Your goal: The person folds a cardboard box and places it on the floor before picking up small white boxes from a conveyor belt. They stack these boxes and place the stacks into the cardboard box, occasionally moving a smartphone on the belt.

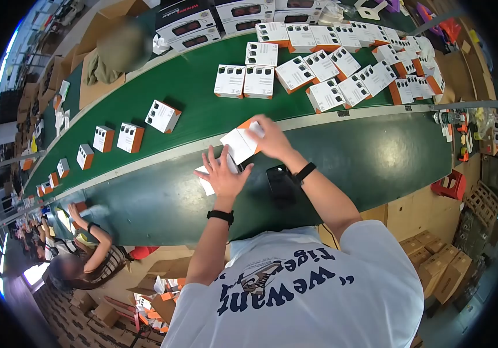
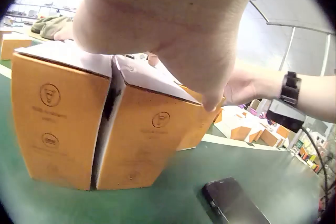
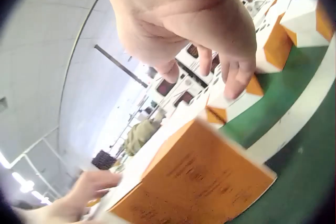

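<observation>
Long green conveyor belt point(image 1: 162, 87) with a pale dividing strip, running diagonally through a factory hall. Green work surface point(image 1: 376, 156) alongside it. Stacked brown cartons point(image 1: 443, 264) on the floor at right; a red plastic stool point(image 1: 449, 185) nearby. Further cartons point(image 1: 95, 313) at lower left. Bright windows point(image 1: 0, 98) along the left wall. Pale panelled ceiling point(image 3: 47, 50) overhead.

Boxes point(image 1: 259, 81), phone point(image 1: 281, 184) on green bench point(image 1: 376, 156)

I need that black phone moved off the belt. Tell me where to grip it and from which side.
The phone lies flat on the green belt, beside the right forearm. Probably best to pinch its two long edges from above; the long narrow slab suits a thumb-and-fingers pinch across its width.
</observation>
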### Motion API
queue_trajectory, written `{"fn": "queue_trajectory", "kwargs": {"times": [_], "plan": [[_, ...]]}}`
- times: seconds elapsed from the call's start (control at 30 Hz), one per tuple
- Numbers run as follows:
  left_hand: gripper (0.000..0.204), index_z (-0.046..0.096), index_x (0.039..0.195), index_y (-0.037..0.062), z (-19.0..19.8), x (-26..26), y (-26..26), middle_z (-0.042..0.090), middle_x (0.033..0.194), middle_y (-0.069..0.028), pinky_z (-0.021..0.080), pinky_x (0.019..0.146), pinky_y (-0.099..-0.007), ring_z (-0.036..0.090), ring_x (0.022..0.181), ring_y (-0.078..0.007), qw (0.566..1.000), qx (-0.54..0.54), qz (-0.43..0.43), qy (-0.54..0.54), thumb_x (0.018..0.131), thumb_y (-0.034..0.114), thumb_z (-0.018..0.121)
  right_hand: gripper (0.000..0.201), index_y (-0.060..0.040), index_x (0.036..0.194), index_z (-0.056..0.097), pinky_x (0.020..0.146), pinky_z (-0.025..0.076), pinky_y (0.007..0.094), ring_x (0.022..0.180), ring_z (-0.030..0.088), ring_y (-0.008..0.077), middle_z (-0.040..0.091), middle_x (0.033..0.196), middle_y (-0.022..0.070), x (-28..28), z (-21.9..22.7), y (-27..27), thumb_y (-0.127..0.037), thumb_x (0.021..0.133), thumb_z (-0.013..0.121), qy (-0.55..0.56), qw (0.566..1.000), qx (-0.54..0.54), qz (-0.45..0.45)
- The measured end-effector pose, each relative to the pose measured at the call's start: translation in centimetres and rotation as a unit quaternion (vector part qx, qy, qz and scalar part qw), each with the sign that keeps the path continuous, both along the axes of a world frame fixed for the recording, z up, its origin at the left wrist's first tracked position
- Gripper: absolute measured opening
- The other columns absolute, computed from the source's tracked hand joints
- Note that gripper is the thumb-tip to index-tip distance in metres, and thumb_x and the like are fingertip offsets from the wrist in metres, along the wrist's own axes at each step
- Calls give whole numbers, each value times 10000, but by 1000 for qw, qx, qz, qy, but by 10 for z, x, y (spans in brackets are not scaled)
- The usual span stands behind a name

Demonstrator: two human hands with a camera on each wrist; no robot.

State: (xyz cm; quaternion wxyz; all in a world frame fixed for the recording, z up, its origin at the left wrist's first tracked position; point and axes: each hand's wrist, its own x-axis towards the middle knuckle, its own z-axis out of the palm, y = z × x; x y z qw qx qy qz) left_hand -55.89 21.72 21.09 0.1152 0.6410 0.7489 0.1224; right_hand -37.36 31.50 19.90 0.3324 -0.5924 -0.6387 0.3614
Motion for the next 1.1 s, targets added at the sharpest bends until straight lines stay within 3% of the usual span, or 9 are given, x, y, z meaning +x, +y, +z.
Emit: {"fn": "queue_trajectory", "kwargs": {"times": [0.07, 0.2, 0.33, 0.5, 0.6, 0.7, 0.93, 1.03, 1.1], "plan": [[1005, 518, 1513, 275, 5, -9, -4, 340, 1649, -107, 73, 1097, -866, 257, 1530, -465, 999, -25, -20, 16, 655, 702, 822, 463, -27, 1233, 620, 1052, 458, 471, 1203, 574, 412, 617, 1274, 214, 25, 11, 37, -304, 891, 762, 111, 976, -153, -109], [1023, 497, 1531, 289, 7, -19, -11, 339, 1648, -110, 137, 1101, -836, 267, 1521, -465, 996, -52, -27, 69, 655, 717, 806, 856, -76, 1475, 490, 1177, 344, 577, 1456, 381, 443, 400, 1589, 236, 86, -52, 127, -389, 765, 849, -249, 960, 47, -117], [1035, 461, 1563, 317, 7, -17, -9, 356, 1638, -125, 217, 1087, -789, 299, 1491, -466, 996, -58, -19, 66, 664, 701, 803, 1207, -120, 1650, 275, 1226, 205, 662, 1564, 201, 468, 185, 1707, 255, 92, -4, 186, -484, 686, 904, -357, 917, -174, -32], [1026, 459, 1566, 322, 4, -15, -8, 365, 1630, -119, 258, 1070, -756, 328, 1467, -460, 996, -53, -17, 77, 670, 689, 799, 1076, -154, 1546, 422, 1175, 264, 666, 1512, 296, 456, 282, 1677, 211, 77, 10, 185, -517, 664, 920, -446, 884, -140, 5], [985, 477, 1548, 342, 4, -15, -7, 355, 1636, -109, 252, 1069, -780, 322, 1483, -440, 995, -69, -9, 73, 680, 689, 787, 1034, -143, 1547, 432, 1198, 367, 494, 1453, 420, 421, 351, 1623, 224, 48, 39, 115, -452, 687, 918, -161, 973, -51, 159], [934, 500, 1530, 359, 2, -15, -10, 356, 1638, -108, 249, 1072, -779, 340, 1471, -450, 997, -48, -10, 62, 699, 679, 781, 1114, -141, 1545, 431, 1135, 461, 468, 1389, 503, 442, 306, 1644, 213, 19, 60, 44, -331, 590, 971, -110, 909, -162, 367], [815, 530, 1499, 393, -3, -20, -12, 342, 1651, -106, 221, 1084, -781, 355, 1461, -457, 996, -14, -44, 74, 762, 660, 754, 792, -79, 1368, 419, 1125, 429, 418, 1311, 522, 324, 465, 1380, 133, 80, -12, 4, -121, 683, 813, 70, 987, -91, 115], [804, 532, 1496, 377, -1, -18, -13, 338, 1654, -101, 215, 1083, -786, 347, 1464, -456, 997, -20, -42, 68, 777, 665, 745, 667, -56, 1437, 380, 1179, 369, 425, 1352, 508, 298, 472, 1467, 128, 107, -35, -9, -71, 813, 615, 547, 795, -259, -41], [807, 534, 1495, 368, -3, -19, -15, 337, 1655, -98, 214, 1081, -789, 344, 1464, -457, 997, -11, -46, 68, 778, 673, 744, 643, -61, 1484, 424, 1187, 363, 424, 1382, 495, 276, 543, 1443, 140, 93, -61, -20, -58, 852, 539, 668, 684, -283, -71]]}}
